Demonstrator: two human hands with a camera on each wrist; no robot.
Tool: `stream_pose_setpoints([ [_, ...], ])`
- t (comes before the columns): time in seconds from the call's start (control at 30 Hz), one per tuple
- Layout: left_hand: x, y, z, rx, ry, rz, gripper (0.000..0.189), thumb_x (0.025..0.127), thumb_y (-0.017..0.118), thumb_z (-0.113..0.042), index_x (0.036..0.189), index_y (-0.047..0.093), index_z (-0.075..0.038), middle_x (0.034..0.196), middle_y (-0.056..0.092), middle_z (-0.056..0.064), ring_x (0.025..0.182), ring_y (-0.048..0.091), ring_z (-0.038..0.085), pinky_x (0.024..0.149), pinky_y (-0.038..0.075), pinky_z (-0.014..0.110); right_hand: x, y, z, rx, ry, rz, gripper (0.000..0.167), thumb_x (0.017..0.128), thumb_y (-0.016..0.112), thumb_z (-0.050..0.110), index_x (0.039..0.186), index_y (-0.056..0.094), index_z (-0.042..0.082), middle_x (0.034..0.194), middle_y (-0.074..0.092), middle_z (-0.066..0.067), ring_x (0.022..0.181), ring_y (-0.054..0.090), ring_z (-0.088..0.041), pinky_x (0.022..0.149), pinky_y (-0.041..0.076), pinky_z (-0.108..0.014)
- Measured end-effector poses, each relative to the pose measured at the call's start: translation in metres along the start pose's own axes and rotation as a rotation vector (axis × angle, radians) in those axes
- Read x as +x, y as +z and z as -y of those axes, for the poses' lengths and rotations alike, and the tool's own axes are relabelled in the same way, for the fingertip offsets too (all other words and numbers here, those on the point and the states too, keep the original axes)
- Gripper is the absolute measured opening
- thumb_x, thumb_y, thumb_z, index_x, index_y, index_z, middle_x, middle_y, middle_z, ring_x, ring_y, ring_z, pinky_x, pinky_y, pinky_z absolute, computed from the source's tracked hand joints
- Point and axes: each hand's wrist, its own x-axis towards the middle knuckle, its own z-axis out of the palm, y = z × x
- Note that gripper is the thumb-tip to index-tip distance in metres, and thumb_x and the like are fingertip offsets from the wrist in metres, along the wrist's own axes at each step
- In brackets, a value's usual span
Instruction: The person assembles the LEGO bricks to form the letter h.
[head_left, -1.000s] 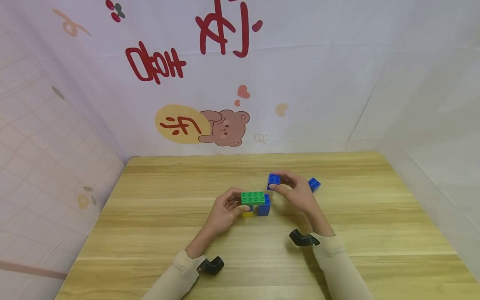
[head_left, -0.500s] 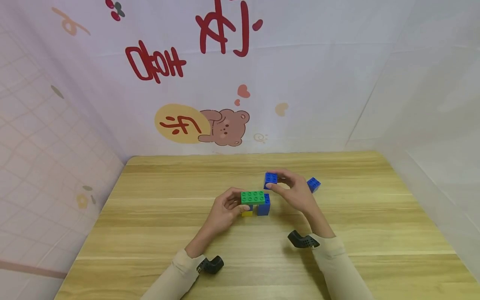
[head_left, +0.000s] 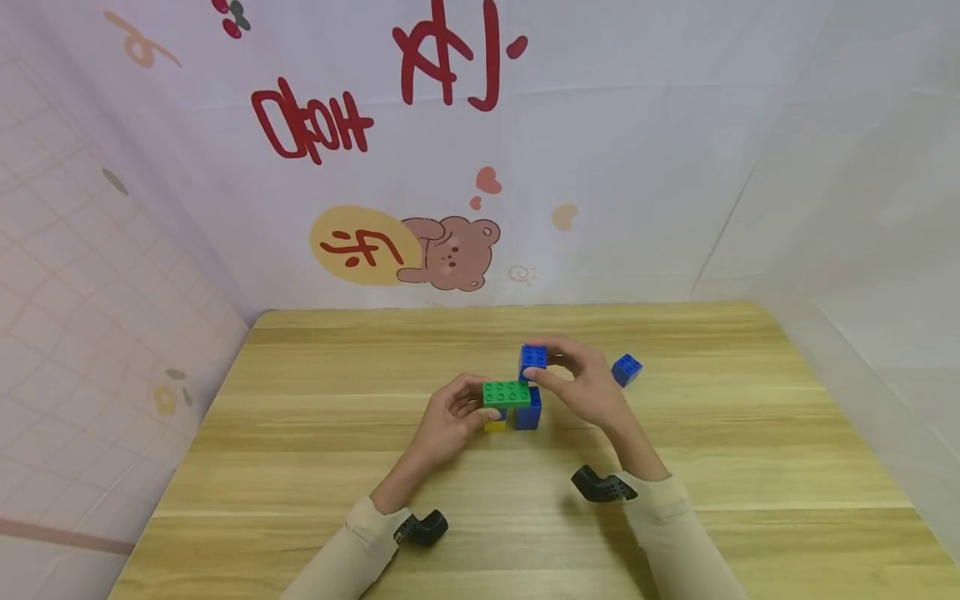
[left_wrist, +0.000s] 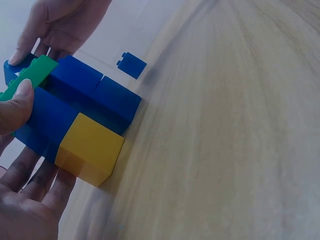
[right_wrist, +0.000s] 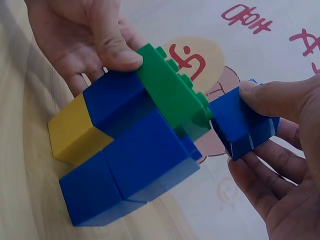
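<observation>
A small bridge of toy building bricks stands on the table. Its left leg is a yellow brick [left_wrist: 90, 150] with a blue one above, and two stacked blue bricks [right_wrist: 130, 165] form the right leg. Across both lies a green brick [head_left: 506, 393], studs up, with part of the right leg's studs bare. My left hand [head_left: 446, 425] grips the left leg, thumb in front near the green brick, fingers behind. In my right hand [head_left: 592, 387], a blue brick [right_wrist: 242, 120] is pinched between thumb and fingers, close above the bridge's right end.
One loose blue brick [head_left: 627, 370] lies on the wooden table [head_left: 337, 358], right of my right hand. Behind the table hangs a pale printed curtain [head_left: 637, 167]. Black wrist mounts [head_left: 423, 529] stick out from both cuffs.
My right hand has moved left with the blue brick, bringing it closer over the right end of the bridge. The left hand keeps its hold and stays in place.
</observation>
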Motion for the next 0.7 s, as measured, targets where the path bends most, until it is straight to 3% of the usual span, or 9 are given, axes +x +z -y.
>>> stream_pose_setpoints([
  [0.4, 0.000, -0.001, 0.000, -0.014, 0.018, 0.002, 0.035, 0.091, 0.077, -0.004, 0.123, 0.066, -0.012, 0.121, 0.071, 0.013, 0.113, 0.067, 0.021, 0.100, 0.057, 0.025, -0.002, 0.008, 0.011, 0.003, -0.068, 0.025, 0.037, 0.094, 0.076, 0.019, 0.130, 0.069, 0.016, 0.117, 0.072, -0.002, 0.108, 0.068, -0.023, 0.107, 0.054, -0.048],
  [0.7, 0.000, -0.001, -0.001, -0.008, 0.030, 0.007, 0.036, 0.090, 0.077, -0.004, 0.124, 0.066, -0.011, 0.122, 0.071, 0.014, 0.114, 0.068, 0.021, 0.101, 0.056, 0.025, -0.003, 0.016, 0.014, 0.010, -0.083, 0.050, 0.037, 0.093, 0.077, 0.018, 0.129, 0.069, 0.015, 0.117, 0.072, -0.001, 0.106, 0.069, -0.023, 0.106, 0.055, -0.047],
])
